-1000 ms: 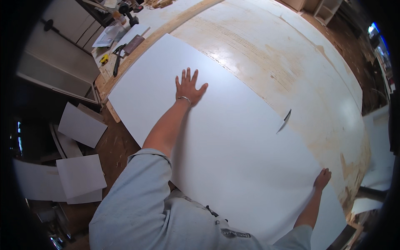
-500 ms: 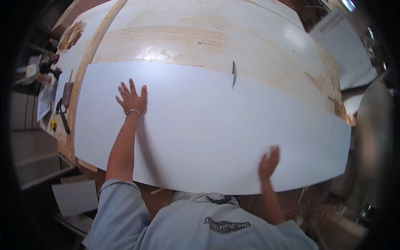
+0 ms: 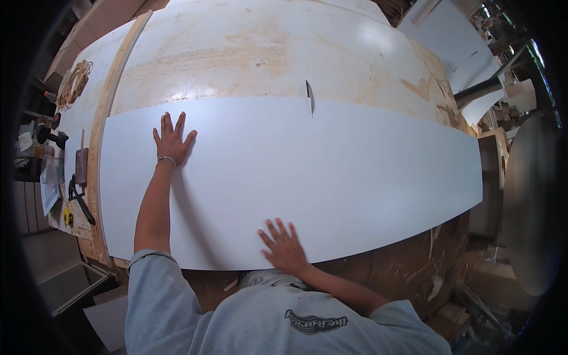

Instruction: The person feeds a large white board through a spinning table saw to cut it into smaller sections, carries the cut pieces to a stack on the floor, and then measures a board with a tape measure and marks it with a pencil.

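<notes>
White panel (image 3: 367,171) flat on the table (image 3: 236,47), left hand (image 3: 173,145) spread upon it, right hand (image 3: 285,248) at its near edge

From my end of the feed, I have the panel lying across the near part of the table, its long near edge running just in front of the person's shirt (image 3: 254,319). Its left end sits right alongside a wooden strip (image 3: 118,65); I cannot tell whether the two touch. At the panel's far edge, a little left of its middle, I see a thin upright blade (image 3: 309,94).

The left hand is on the left part of the panel, toward the far edge, palm down and fingers fanned apart, with a bracelet (image 3: 167,160) at the wrist. A long shadow falls from that arm to the near edge. The right hand is also palm down, fingers straight and a little apart, angled inward over the near edge. I cannot tell how firmly it presses. Neither hand pinches anything.

Left of the strip I get a coil of cord (image 3: 74,84), a brown block (image 3: 81,165), a black-handled tool (image 3: 83,204) and a yellow tape measure (image 3: 68,216). A pale board (image 3: 444,35) stands beyond the table at upper right. A large grey oval (image 3: 535,207) blurs the right rim of my view; I cannot make out what it is.
</notes>
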Demonstrator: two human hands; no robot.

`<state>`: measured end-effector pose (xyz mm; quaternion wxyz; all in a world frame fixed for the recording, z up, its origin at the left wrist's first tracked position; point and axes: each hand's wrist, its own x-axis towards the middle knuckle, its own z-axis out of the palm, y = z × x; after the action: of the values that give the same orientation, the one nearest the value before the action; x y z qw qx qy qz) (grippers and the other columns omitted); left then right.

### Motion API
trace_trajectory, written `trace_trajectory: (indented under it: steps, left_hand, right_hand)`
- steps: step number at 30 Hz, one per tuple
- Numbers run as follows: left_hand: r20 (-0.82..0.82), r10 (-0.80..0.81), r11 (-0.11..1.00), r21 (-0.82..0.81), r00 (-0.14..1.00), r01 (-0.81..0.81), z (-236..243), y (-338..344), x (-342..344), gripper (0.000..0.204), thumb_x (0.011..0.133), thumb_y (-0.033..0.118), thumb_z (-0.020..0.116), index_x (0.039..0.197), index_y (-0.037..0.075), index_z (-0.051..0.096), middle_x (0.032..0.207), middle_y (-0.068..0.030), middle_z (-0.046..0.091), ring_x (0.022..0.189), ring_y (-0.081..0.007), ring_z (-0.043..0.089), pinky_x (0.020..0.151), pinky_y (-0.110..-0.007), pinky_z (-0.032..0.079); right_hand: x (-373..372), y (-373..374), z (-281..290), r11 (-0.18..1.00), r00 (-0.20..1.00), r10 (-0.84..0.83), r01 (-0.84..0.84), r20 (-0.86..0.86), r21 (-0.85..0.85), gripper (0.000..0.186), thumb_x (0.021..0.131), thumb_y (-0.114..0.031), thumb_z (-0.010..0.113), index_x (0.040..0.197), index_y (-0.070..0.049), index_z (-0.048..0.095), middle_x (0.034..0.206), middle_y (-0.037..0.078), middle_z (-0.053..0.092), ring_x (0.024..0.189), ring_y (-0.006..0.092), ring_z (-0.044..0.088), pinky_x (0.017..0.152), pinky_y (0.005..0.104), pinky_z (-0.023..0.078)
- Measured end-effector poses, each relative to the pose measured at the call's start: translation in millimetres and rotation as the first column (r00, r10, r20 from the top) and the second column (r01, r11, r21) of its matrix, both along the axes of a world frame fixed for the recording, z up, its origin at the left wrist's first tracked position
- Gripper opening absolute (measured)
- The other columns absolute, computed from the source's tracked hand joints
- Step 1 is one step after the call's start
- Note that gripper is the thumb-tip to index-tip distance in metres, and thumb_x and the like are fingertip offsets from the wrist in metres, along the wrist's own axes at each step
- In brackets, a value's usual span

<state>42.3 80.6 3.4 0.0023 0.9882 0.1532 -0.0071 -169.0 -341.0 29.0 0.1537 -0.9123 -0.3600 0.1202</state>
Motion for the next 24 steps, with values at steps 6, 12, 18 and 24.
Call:
trace_trajectory:
  steps: [6,12,18,24]
  left_hand:
    - [0.079,-0.008,0.997,-0.071,0.997,0.013,-14.9,5.9,3.7,0.083,0.093,0.074,0.044,0.162,0.03,0.03,0.17,-0.0199,0.014,0.159,-0.0322,0.005,0.122,-0.066,0.0]
    - [0.097,0.045,0.992,-0.122,0.994,-0.033,1.9,11.6,-12.4,0.088,0.093,0.078,0.036,0.163,0.026,0.025,0.171,-0.0169,0.012,0.159,-0.028,0.005,0.125,-0.058,0.0]
    - [0.15,0.089,0.973,-0.225,0.985,-0.054,-4.5,12.7,-9.2,0.083,0.096,0.068,0.039,0.162,0.019,0.028,0.17,-0.0163,0.015,0.159,-0.0287,0.008,0.125,-0.059,0.0]
    - [0.157,0.023,0.98,-0.2,0.987,0.009,-15.8,43.2,20.8,0.079,0.097,0.059,0.042,0.159,0.01,0.033,0.167,-0.0195,0.022,0.157,-0.0316,0.012,0.124,-0.061,0.002]
  right_hand:
    - [-29.7,77.5,4.8,0.993,0.981,0.109,-0.115,-0.158,-0.025,0.101,0.083,-0.074,0.062,0.159,-0.014,0.035,0.166,0.026,0.023,0.155,0.0455,0.014,0.119,0.0706,0.01]
    - [-52.1,98.7,-10.7,0.997,0.997,0.079,-0.079,0.027,0.008,0.102,0.074,-0.07,0.074,0.159,-0.026,0.038,0.164,0.029,0.023,0.153,0.0513,0.017,0.117,0.0739,0.011]
    - [-55.4,106.5,-4.3,0.996,0.996,0.067,-0.065,0.05,-0.057,0.095,0.073,-0.069,0.075,0.154,-0.031,0.044,0.164,0.028,0.023,0.152,0.0513,0.018,0.116,0.0738,0.013]
    - [-60.1,110.8,-11.3,0.992,0.998,0.042,-0.036,0.053,-0.117,0.091,0.072,-0.071,0.074,0.15,-0.029,0.052,0.164,0.029,0.025,0.152,0.0497,0.02,0.117,0.0722,0.014]
